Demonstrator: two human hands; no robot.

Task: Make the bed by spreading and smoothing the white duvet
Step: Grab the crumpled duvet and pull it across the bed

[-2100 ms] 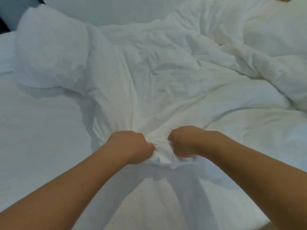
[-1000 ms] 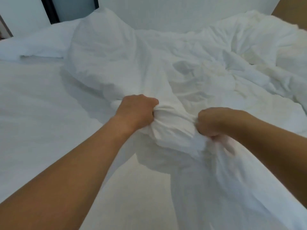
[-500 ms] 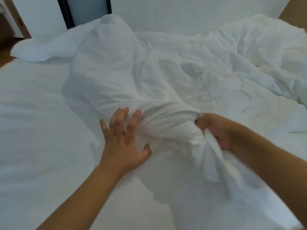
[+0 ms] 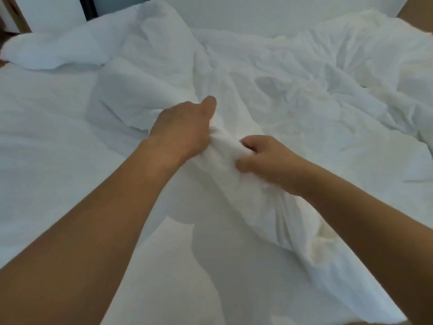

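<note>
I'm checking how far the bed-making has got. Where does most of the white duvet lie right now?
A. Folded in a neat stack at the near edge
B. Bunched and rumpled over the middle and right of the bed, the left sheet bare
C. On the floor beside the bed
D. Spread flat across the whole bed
B: the duvet lies rumpled across the middle and right, while the bed sheet shows bare on the left.
</note>
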